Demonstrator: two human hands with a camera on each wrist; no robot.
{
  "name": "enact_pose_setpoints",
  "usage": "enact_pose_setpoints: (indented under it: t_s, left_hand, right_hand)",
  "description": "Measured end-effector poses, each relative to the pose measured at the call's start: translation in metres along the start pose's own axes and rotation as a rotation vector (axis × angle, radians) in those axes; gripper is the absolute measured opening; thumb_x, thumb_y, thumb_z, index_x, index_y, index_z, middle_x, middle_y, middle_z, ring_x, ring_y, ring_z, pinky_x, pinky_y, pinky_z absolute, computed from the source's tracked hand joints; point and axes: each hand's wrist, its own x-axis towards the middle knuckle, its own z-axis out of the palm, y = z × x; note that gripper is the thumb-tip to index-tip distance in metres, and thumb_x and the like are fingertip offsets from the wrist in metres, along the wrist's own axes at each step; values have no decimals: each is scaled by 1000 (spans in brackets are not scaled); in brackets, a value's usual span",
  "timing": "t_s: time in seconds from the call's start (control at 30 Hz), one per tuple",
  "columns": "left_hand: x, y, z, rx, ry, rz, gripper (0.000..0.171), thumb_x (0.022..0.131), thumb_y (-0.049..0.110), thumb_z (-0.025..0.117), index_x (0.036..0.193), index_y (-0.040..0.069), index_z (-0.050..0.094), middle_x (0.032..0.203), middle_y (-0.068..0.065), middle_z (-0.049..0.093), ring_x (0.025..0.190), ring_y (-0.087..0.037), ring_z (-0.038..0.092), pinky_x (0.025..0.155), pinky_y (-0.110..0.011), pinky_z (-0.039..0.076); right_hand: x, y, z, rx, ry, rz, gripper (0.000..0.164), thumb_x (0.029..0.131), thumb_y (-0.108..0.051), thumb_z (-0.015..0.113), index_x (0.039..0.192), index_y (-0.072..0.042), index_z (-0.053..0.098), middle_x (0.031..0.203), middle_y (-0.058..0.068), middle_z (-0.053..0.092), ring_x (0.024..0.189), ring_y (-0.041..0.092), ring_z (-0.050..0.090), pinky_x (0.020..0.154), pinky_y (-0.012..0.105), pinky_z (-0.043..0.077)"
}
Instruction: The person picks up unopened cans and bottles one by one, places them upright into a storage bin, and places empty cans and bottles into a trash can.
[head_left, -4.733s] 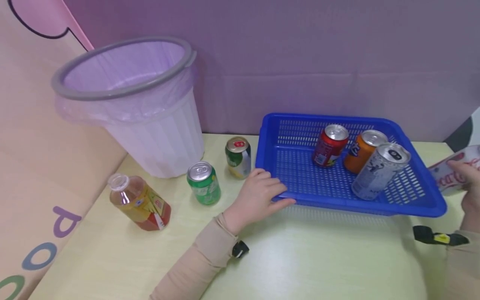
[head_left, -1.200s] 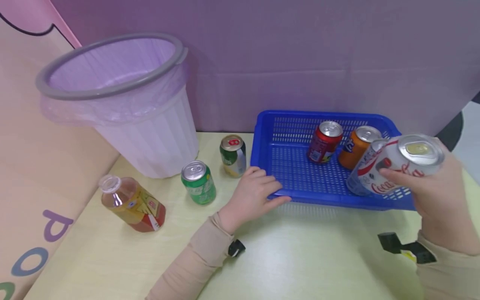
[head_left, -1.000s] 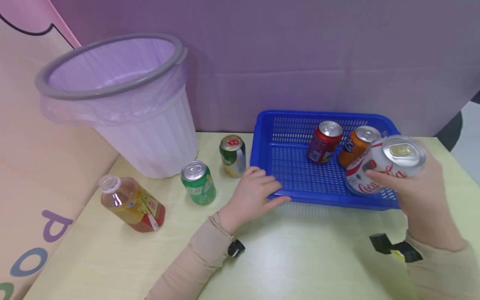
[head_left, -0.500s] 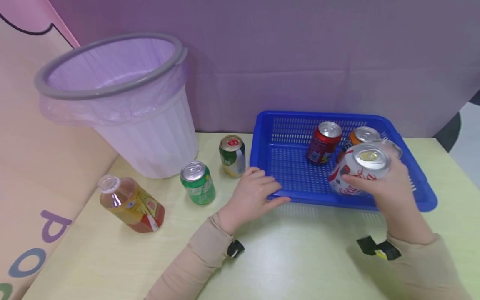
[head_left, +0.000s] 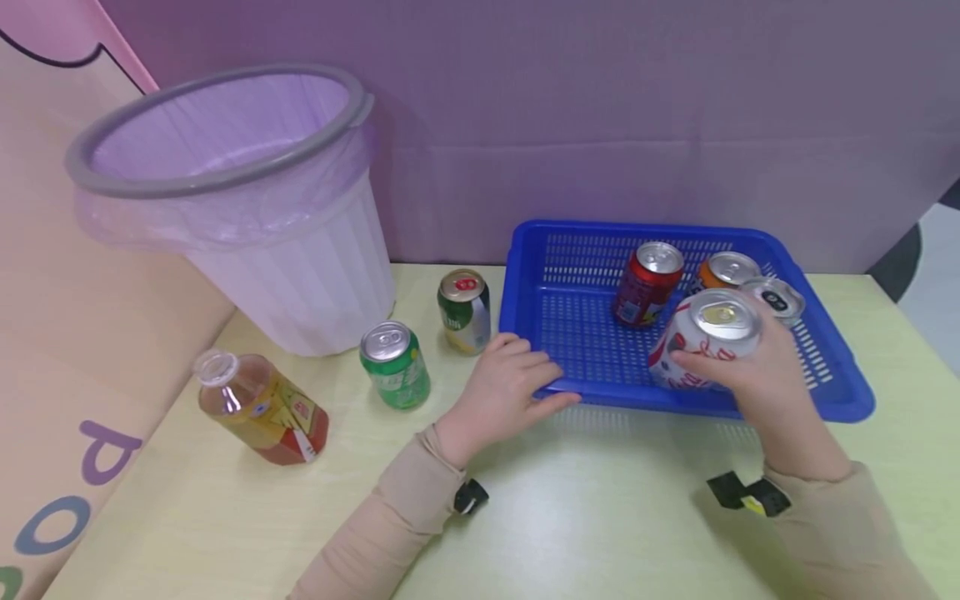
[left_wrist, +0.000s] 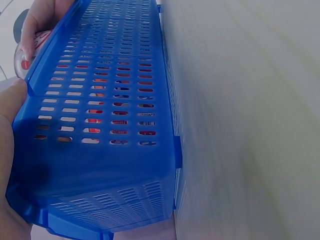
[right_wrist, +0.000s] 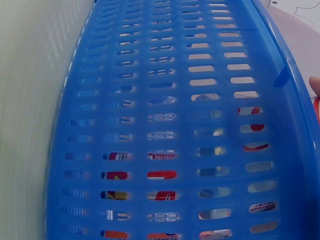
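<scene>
My left hand (head_left: 510,387) holds the near left corner of the blue plastic basket (head_left: 847,404). Its thumb (left_wrist: 14,97) lies along the rim in the left wrist view. My right hand (head_left: 761,358) grips a white-and-red Coca-Cola can (head_left: 697,342) upright inside the basket, close to the front wall. Behind it stand a red can (head_left: 645,292), an orange can (head_left: 731,267) and a tall silver can (head_left: 778,298), the last two partly hidden by my hand and the Coca-Cola can. Through the slotted wall (right_wrist: 282,170) in the right wrist view, bits of the cans show.
Left of the basket stand a green-and-gold can (head_left: 465,312) and a green can (head_left: 397,371). A capless-looking bottle of reddish drink (head_left: 262,408) is further left. Behind them rises a white bin (head_left: 315,283) with a lilac liner. A purple wall backs the table.
My right hand has carried the Coca-Cola can from outside the basket's right end leftward over the rim, then down inside near the front wall. My left hand has stayed on the corner.
</scene>
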Motion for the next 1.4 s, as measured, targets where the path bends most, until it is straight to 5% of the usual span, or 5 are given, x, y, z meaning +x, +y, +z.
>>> enact_pose_setpoints:
  t_s: [0.23,0.57,0.9,1.17,1.4]
  left_hand:
    - [0,-1,-1,7,-4,-4,27,85,48,65,79,21,67,72,12,64,69,-8,50,86,-31,38]
    - [0,0,-3,7,-6,-8,28,85,48,65,80,20,68,74,12,64,70,-9,52,87,-32,38]
    - [1,1,-1,3,-17,-8,28,86,47,64,80,21,67,73,12,64,70,-9,52,87,-31,38]
    - [2,2,0,-1,-22,-8,27,86,47,64,82,21,69,74,13,65,71,-8,53,87,-31,38]
    - [1,1,-1,-6,-18,-13,27,86,47,64,82,21,69,75,11,66,73,-8,55,87,-31,38]
  right_hand:
    - [1,2,2,47,-15,3,67,69,9,77,119,-26,51,101,-18,60,94,-1,54,75,7,43]
    - [-1,0,1,-219,-35,11,71,70,-8,83,130,-21,48,102,-26,52,96,-5,48,74,7,41]
    - [4,1,3,-431,-80,-41,83,65,-21,88,133,-3,44,122,13,51,98,2,42,84,38,38]
    - [12,-1,5,-502,-153,-130,73,63,-24,88,121,0,52,111,18,59,95,22,53,76,34,42]
    - [20,-1,13,-534,-162,-171,70,64,-27,87,117,4,53,106,21,60,94,37,57,77,49,44]
